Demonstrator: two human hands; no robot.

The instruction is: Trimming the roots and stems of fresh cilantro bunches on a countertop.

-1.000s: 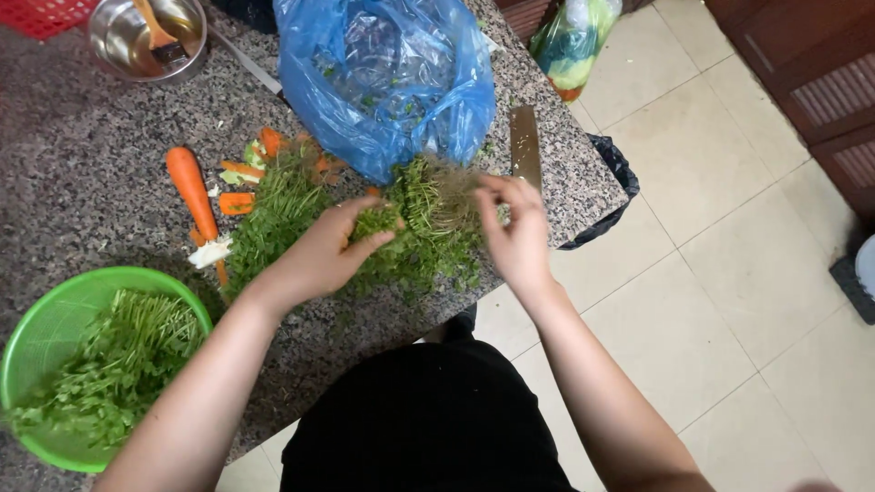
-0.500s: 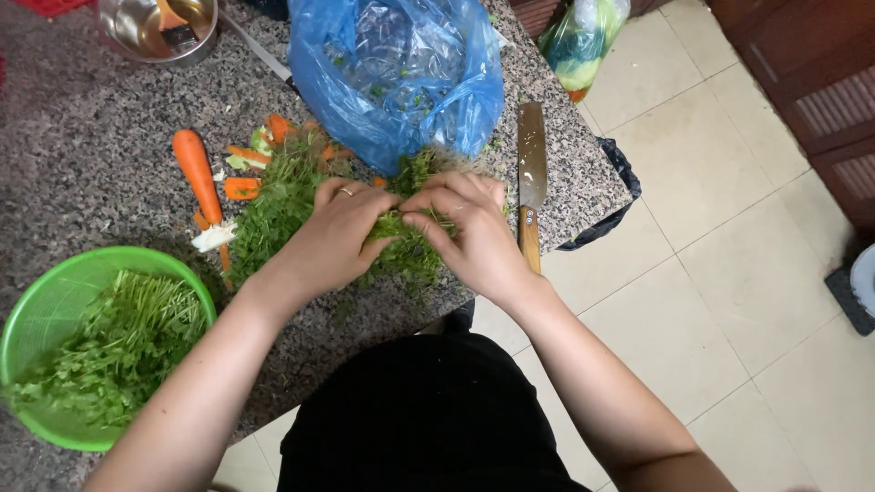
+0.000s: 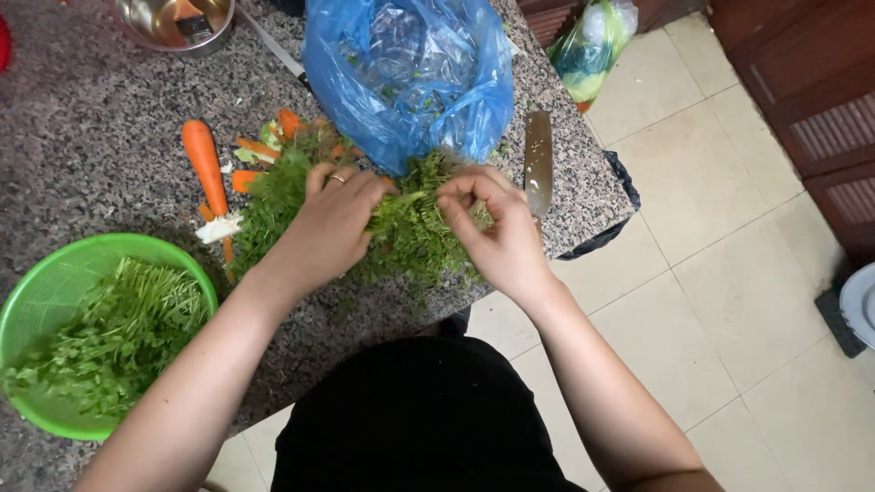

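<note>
Both hands (image 3: 410,228) lower now, herbs (image 3: 415,232) half-hidden.

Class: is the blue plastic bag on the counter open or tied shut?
Open: the blue bag gapes wide, showing its crinkled inside and green scraps.

Both arms bare to past elbow, no sleeves in view. Left hand (image 3: 333,219): thin ring on one finger. Right hand (image 3: 497,228): no ring or watch seen. Black garment (image 3: 419,415) over torso/lap, plain, no markings visible.
</note>
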